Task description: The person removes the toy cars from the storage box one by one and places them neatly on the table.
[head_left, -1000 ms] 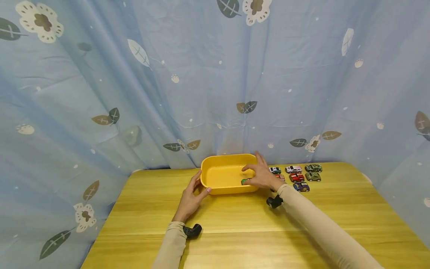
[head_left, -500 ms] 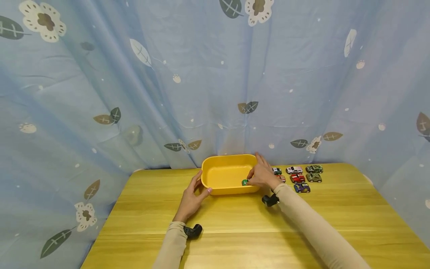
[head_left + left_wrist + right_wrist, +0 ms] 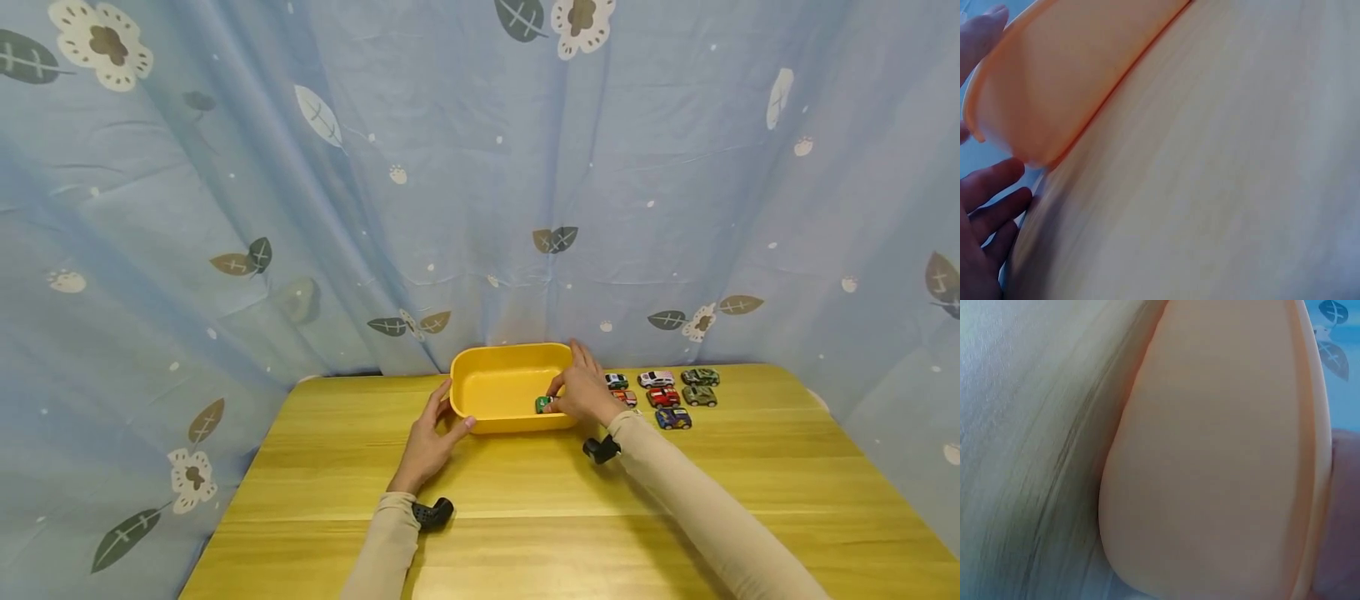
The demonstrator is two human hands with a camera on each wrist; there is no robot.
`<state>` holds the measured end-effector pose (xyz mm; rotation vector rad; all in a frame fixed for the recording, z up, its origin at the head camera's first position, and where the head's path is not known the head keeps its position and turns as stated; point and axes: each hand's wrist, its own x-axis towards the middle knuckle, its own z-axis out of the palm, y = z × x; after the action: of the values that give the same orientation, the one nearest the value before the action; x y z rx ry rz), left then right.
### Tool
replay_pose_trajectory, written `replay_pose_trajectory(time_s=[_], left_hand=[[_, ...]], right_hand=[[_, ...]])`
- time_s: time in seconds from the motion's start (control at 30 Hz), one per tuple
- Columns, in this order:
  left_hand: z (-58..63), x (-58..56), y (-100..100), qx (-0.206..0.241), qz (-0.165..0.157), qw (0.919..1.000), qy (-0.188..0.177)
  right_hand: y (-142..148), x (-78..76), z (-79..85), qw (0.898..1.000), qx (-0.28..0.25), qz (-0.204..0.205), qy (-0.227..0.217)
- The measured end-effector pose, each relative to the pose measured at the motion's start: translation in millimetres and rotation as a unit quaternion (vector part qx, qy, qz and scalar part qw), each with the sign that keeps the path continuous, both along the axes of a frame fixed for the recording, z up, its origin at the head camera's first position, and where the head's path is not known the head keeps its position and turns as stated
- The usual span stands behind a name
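Note:
A yellow plastic tub (image 3: 517,423) stands at the back of the table. At its left end my left hand (image 3: 424,450) holds it, thumb on the front rim and fingers along the outer side. The left wrist view has that thumb (image 3: 982,39) over the rim of the tub (image 3: 1066,81). Inside the tub, near the front right corner, my right hand (image 3: 588,394) pinches a small green toy car (image 3: 542,405) between thumb and index finger. The right wrist view mostly holds the tub's outer wall (image 3: 1210,456), which hides the car and the fingertips.
Right of the tub, several toy cars stand in rows: red (image 3: 663,397), white (image 3: 656,380), blue-purple (image 3: 672,418) and camouflage green (image 3: 701,377) among them. Some are partly behind the right hand. A blue patterned curtain (image 3: 480,208) hangs behind the wooden table (image 3: 510,517).
My right thumb and index finger, spread apart a second ago, have come together on the green toy car. The car has shifted slightly left. My left hand stays at the tub's end.

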<state>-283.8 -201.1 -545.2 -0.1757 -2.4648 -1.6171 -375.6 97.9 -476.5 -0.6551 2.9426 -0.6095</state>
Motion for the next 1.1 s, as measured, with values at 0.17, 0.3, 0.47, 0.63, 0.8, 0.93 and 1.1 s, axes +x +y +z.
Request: replay_pose_trajectory(time_s=[0.17, 0.3, 0.47, 0.63, 0.8, 0.93, 1.1], left_hand=[[-1.0, -0.5, 2, -0.033, 0.001, 0.9994, 0.007], [-1.6, -0.9, 2, -0.042, 0.005, 0.9991, 0.01], [0.6, -0.2, 4, -0.035, 0.006, 0.9994, 0.001], [1.2, -0.9, 5, -0.033, 0.002, 0.9995, -0.002], [-0.3, -2.4, 5, -0.03, -0.001, 0.9995, 0.002], [-0.2, -3.7, 4, -0.033, 0.002, 0.9994, 0.007], [0.6, -3.1, 4, -0.035, 0.001, 0.9994, 0.002]], right_hand=[[-1, 2.1, -2.1, 1.0, -0.013, -0.01, 0.0], [-2, 2.4, -4.2, 0.999, -0.029, -0.005, 0.012], [-3, 4.9, -5.2, 0.998, -0.055, -0.011, 0.042], [6, 9.6, 2.6, 0.992, -0.094, -0.024, 0.085], [34, 9.2, 16.0, 0.983, -0.094, 0.027, 0.153], [67, 10.0, 27.1, 0.981, -0.056, 0.048, 0.178], [117, 13.4, 35.4, 0.981, -0.019, 0.042, 0.186]])
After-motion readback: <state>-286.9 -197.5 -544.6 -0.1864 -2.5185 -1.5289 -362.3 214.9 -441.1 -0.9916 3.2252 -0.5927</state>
